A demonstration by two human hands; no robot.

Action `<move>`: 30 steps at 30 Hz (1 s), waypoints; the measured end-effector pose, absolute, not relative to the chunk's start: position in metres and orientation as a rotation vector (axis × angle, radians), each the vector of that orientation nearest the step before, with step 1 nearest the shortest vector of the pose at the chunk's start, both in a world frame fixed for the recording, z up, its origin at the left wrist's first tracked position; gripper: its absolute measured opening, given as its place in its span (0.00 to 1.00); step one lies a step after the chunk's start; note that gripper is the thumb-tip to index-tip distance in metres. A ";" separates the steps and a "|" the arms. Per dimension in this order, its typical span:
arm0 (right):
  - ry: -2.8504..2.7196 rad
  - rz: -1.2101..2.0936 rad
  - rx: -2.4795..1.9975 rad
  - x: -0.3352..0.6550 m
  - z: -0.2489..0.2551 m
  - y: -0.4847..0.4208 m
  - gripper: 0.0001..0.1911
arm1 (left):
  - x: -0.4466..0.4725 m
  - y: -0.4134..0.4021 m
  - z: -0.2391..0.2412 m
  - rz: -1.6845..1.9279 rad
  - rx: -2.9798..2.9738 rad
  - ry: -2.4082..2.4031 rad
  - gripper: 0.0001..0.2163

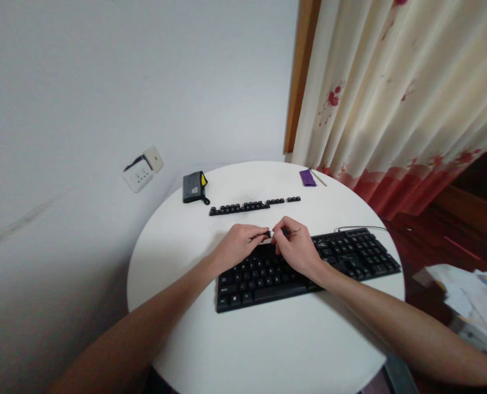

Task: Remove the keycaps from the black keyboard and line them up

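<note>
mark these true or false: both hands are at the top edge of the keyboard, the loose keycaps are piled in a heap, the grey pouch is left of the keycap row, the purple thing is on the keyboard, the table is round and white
1. Both hands, left hand and right hand, meet at the far edge of the black keyboard: true; they pinch something small between them.
2. The loose keycaps lie in a heap: false; they are lined up in a row beyond the keyboard.
3. The grey pouch lies left of the keycap row: true.
4. The purple thing rests on the keyboard: false; it lies on the table near the curtain.
5. The table is round and white: true.
</note>
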State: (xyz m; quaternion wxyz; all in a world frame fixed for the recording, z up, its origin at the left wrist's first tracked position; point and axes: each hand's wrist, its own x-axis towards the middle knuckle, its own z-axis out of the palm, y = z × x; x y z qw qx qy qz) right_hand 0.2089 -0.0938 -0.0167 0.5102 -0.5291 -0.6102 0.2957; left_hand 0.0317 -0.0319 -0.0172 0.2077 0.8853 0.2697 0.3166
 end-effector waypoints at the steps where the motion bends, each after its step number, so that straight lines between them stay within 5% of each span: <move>1: -1.414 0.773 -1.246 0.210 -0.017 -0.092 0.08 | 0.031 -0.032 -0.018 0.904 2.531 0.740 0.09; 7: -1.237 0.963 -1.162 0.212 -0.017 -0.086 0.07 | 0.031 -0.033 -0.019 0.974 2.683 0.742 0.09; 16: -1.342 0.821 -1.235 0.219 -0.013 -0.085 0.13 | 0.033 -0.037 -0.011 0.988 2.522 0.827 0.07; 30: -1.999 0.249 -1.142 0.223 -0.005 -0.093 0.11 | 0.035 -0.035 -0.010 1.121 2.277 0.804 0.06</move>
